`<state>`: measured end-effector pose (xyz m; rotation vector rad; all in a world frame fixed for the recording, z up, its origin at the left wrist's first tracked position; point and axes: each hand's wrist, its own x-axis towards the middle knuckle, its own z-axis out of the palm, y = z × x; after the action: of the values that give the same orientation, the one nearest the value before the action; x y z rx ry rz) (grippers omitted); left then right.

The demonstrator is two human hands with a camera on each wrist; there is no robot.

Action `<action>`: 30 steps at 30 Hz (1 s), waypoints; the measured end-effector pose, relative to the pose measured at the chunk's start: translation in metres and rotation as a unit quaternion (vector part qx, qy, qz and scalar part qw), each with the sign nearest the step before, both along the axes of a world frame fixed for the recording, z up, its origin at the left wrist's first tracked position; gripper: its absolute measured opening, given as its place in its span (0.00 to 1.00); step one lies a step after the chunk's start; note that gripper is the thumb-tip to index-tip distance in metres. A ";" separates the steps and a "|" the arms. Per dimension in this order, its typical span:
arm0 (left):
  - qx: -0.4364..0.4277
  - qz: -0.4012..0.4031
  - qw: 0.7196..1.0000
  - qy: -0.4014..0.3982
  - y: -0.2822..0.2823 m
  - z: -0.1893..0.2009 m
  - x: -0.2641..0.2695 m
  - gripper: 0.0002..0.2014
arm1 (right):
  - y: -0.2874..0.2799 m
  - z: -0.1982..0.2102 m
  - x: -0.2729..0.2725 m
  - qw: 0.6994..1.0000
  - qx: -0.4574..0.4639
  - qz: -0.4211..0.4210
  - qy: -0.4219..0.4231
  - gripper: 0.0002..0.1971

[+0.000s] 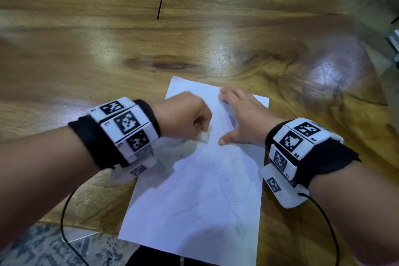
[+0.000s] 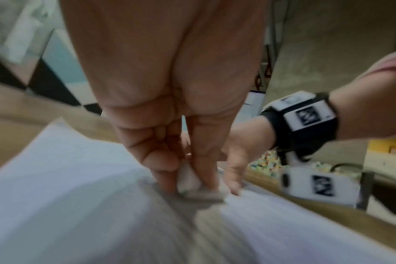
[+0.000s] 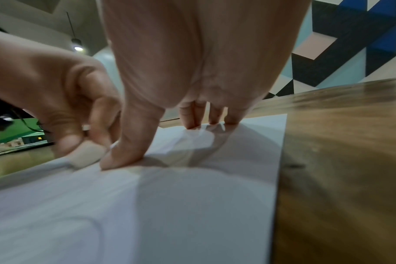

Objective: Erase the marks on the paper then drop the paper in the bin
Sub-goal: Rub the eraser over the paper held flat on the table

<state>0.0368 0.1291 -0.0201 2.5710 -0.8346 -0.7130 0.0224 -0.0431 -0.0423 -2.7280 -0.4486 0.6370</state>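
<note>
The left hand [image 1: 183,117] is curled into a fist and pinches a small white eraser [image 2: 193,184] between thumb and fingers; the bottom of the eraser touches the sheet of paper [image 1: 194,190]. Just beside it, the right hand [image 1: 239,116] is spread: its fingertips [image 3: 211,121] and thumb press the upper part of the sheet flat against the wooden table [image 1: 108,54]. Faint grey pencil marks [image 1: 232,119] show near the right hand, though blur makes it hard to tell how many are left.

I think the main risk is in the paper itself. It is thin, and only its far part is held. A hard stroke toward the holding hand could make the sheet buckle or crease between the two hands; a stroke away from it, toward the free near end, keeps the sheet stretched and looks safer. Much pressure on one spot could tear it. The eraser is small, so it could also slip out of the pinch.

The near edge of the sheet hangs over the table edge [image 1: 101,225] toward the person, so rubbing there has no support beneath. To the left, right and far side the tabletop offers open room for the arms. A black cable [image 1: 64,211] hangs below the left wrist and could catch. The bin is not in view.
</note>
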 end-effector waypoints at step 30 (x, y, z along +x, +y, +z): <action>-0.025 0.125 0.989 -0.070 0.018 -0.002 0.011 0.02 | 0.004 0.007 -0.002 1.000 -0.010 -0.012 0.010 0.53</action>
<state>0.0481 0.1467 -0.0224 2.6407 -0.5476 -0.4363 0.0205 -0.0393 -0.0350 -2.7387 -0.4064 0.6663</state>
